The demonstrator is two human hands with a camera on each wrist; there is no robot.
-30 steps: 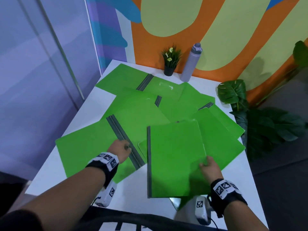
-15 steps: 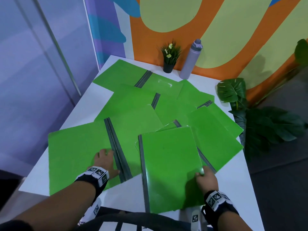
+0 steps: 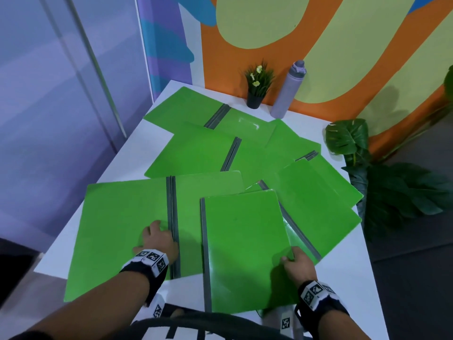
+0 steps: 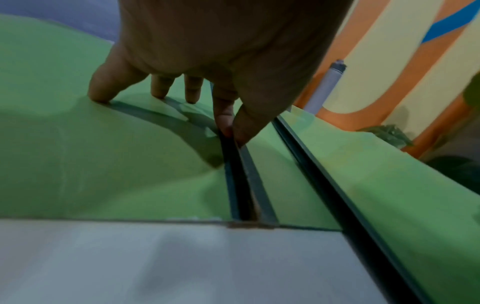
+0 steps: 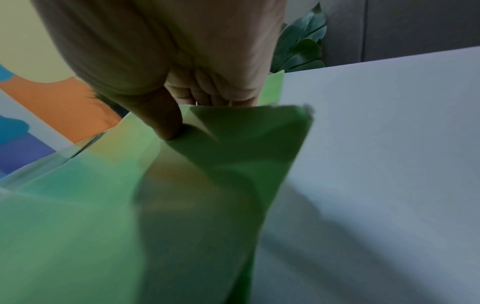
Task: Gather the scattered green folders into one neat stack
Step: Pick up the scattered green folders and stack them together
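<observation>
Several green folders (image 3: pixel 208 146) with grey spines lie scattered and overlapping on a white table (image 3: pixel 132 158). My left hand (image 3: pixel 157 235) is on an open folder (image 3: pixel 115 229) at the near left. Its thumb and forefinger (image 4: pixel 228 129) pinch the grey spine (image 3: pixel 172 217), and the other fingertips press on the left cover. My right hand (image 3: pixel 291 258) pinches the right edge of a closed folder (image 3: pixel 242 241) at the near middle, thumb (image 5: pixel 168 125) on top, fingers underneath. This folder overlaps another one to its right (image 3: pixel 326 217).
A small potted plant (image 3: pixel 257 87) and a grey bottle (image 3: pixel 288 92) stand at the table's far edge against the painted wall. A big leafy plant (image 3: pixel 382 187) stands off the right side. Bare table shows near my right hand (image 5: pixel 389 144).
My left hand has dragged the open folder nearer and turned it, so its spine now runs straight away from me. My right hand has drawn the closed folder closer.
</observation>
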